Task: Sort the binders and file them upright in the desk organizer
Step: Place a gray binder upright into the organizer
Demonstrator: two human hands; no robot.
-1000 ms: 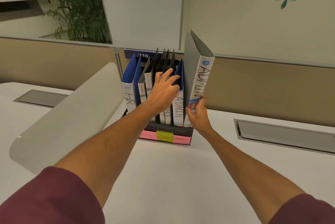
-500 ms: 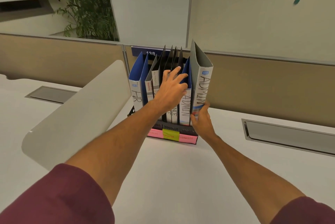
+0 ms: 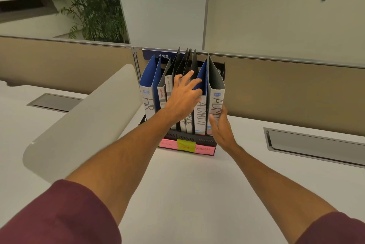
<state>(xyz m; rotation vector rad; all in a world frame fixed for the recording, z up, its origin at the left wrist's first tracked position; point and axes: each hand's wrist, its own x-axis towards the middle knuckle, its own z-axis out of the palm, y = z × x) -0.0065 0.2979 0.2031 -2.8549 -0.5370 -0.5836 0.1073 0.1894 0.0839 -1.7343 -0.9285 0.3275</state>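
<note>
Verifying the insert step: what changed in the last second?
The grey ADMIN binder went from raised and tilted to upright, seated in the organizer at its right end, next to the blue ADMIN binder. The right hand came down with it and still grips its spine. Unchanged: the left hand spread on the middle binders; the HR binder at the left end.

upright binders [image 3: 199, 117], black desk organizer [image 3: 189, 137]

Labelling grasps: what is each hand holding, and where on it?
Right hand grips the grey ADMIN binder at the lower end of its spine. Left hand holds nothing; its straight fingers press against the filed binders.
</note>
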